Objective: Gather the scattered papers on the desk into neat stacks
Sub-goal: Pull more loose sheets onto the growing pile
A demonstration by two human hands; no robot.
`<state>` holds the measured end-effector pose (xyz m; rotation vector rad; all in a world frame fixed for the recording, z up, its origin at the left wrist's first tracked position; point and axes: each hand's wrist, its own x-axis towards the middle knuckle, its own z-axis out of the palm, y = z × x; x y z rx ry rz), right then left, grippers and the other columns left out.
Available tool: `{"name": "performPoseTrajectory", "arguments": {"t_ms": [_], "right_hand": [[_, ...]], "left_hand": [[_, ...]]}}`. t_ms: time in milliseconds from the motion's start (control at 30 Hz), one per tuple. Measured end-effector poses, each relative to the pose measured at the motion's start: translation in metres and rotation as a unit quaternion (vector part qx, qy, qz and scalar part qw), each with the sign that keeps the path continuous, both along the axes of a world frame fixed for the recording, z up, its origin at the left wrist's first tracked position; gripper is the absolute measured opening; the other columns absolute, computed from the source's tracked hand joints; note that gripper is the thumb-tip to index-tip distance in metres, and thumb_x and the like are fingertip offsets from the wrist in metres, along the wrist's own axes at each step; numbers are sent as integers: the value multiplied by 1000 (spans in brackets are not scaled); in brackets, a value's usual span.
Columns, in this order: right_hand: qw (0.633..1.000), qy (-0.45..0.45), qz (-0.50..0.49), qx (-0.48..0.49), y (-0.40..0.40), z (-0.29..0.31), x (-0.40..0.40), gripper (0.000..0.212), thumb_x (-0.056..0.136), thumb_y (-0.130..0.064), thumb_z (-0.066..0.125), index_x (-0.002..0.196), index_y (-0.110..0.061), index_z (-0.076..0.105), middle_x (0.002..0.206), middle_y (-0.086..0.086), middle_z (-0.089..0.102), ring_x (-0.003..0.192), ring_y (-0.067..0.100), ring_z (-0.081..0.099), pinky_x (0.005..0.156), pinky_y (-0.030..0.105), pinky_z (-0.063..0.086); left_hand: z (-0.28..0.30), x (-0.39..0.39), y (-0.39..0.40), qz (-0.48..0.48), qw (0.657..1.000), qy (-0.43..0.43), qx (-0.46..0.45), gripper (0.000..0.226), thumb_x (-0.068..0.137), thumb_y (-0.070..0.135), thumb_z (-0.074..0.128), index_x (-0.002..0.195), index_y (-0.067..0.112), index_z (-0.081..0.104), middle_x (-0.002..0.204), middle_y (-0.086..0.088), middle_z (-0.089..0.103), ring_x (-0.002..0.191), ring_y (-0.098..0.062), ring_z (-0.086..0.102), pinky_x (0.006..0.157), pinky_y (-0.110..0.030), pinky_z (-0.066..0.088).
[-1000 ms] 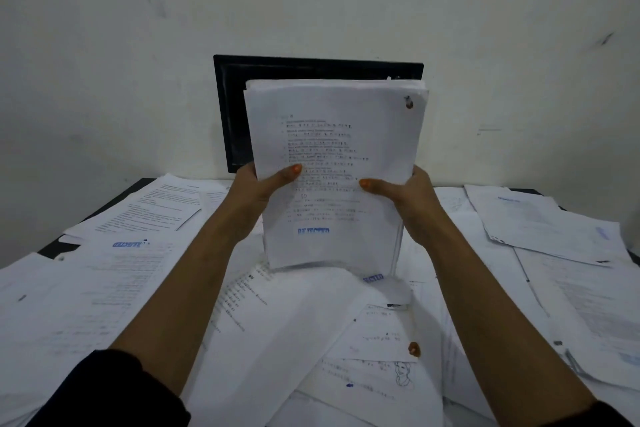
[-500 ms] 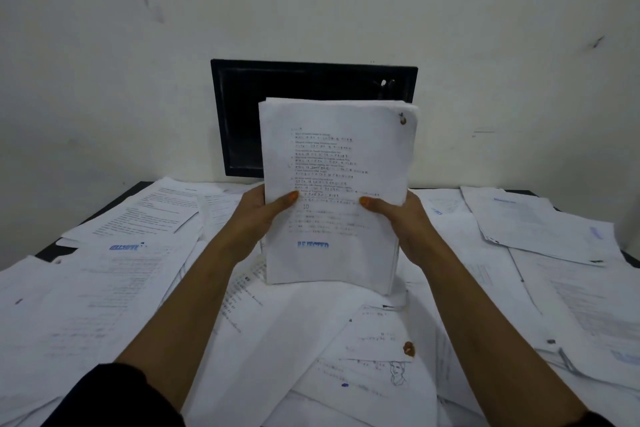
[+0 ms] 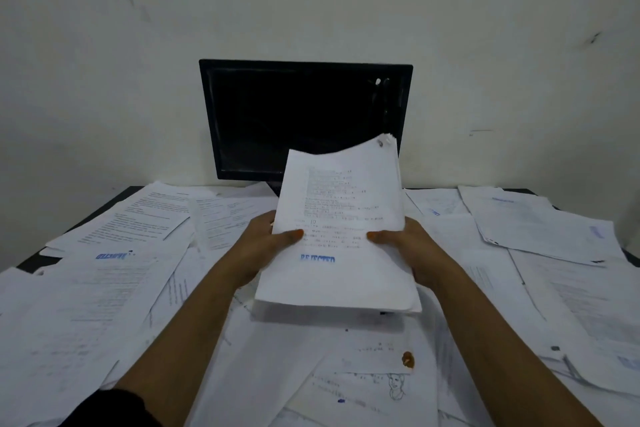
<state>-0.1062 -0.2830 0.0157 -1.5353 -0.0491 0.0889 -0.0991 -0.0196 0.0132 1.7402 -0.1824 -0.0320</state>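
Spreading across the black desk (image 3: 41, 253), loose printed sheets (image 3: 104, 288) overlap in disorder. Dark monitor (image 3: 304, 114) stands at the back against the wall. Paper stack (image 3: 339, 236), stamped "REJECTED" in blue, is held tilted above the clutter at centre, top edge curling. Left hand (image 3: 266, 246) and right hand (image 3: 412, 250) grip its sides, thumbs on the front sheet, fingers behind.

Both hands (image 3: 337, 246) grip a paper stack (image 3: 341, 218) above scattered papers (image 3: 104, 288).
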Motion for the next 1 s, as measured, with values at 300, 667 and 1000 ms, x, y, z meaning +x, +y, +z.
{"name": "performPoseTrajectory", "arguments": {"t_ms": [300,667,1000], "right_hand": [[981,-27,-122,-147,5,-61,11,56,84,-10,71,133,-14,43,120,0,57,104,16,56,87,27,44],[985,-62,-60,-152,2,-55,1,82,90,-7,64,153,-30,17,139,-16,36,125,3,36,102,20,31],[984,-78,-73,-145,-12,-58,1,45,90,10,50,122,-19,64,128,-3,56,122,14,51,89,12,42]], "left_hand": [[-60,2,-9,70,996,35,-35,42,88,9,69,128,14,54,115,-3,67,96,-14,68,69,-19,56],[-63,0,-9,114,991,-25,-70,48,89,8,68,133,19,52,114,-1,69,98,-12,68,73,-22,57],[-74,11,29,317,847,-30,425,71,93,59,45,149,19,32,159,-7,25,147,-32,14,115,-54,9]]}}
